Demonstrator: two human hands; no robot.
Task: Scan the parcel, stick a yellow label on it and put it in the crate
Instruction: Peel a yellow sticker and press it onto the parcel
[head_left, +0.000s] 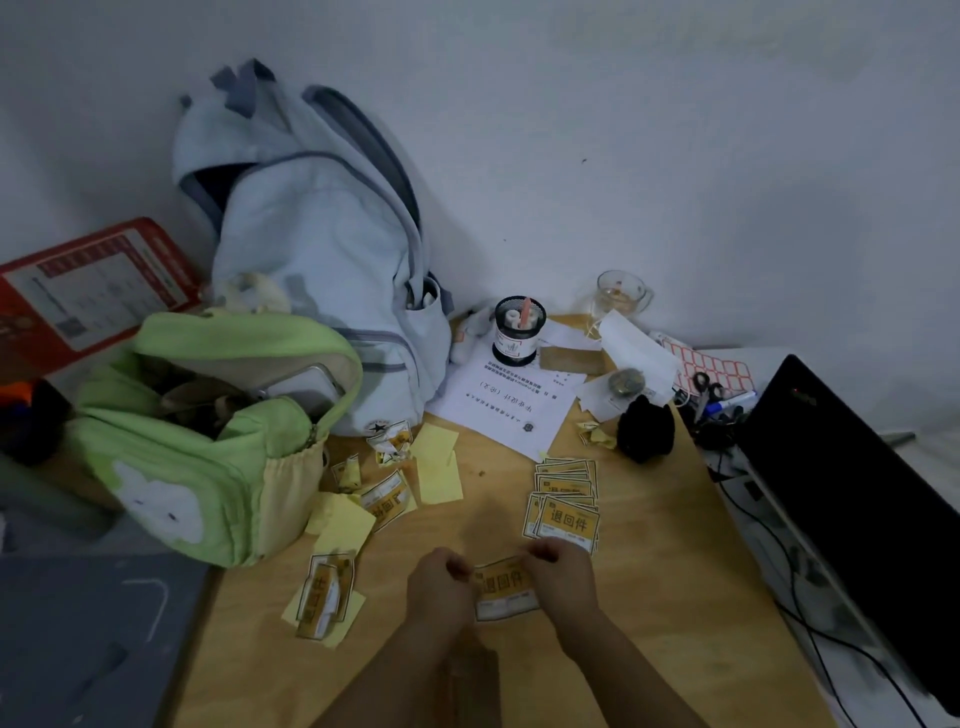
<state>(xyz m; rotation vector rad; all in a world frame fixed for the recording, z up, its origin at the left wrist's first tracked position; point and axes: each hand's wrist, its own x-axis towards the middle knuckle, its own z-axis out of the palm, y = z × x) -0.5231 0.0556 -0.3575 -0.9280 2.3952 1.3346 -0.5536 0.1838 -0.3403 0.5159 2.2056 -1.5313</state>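
Low in the centre of the frame, the left hand (441, 582) and the right hand (563, 571) pinch the two short ends of one yellow rectangular label with black characters and a white border (506, 590), fingers closed narrow on its edges and holding it just above the pale wooden tabletop (649, 597). It looks as though the person is peeling the label from its backing, so the sticking step seems to be under way but not done. Neither a parcel, a scanner nor a crate shows anywhere in the view, so whether scanning is finished cannot be told; labelling and crating appear to remain. Just above the right hand lies a fanned stack of matching yellow labels (566, 504). To the left, peeled pale-yellow backing slips and crumpled labels (363, 499) litter the table beside a light green fabric backpack (208, 441), with a pale blue backpack (322, 249) behind it. An open black laptop (852, 499) crowds the right edge, leaving little bare room for a parcel.
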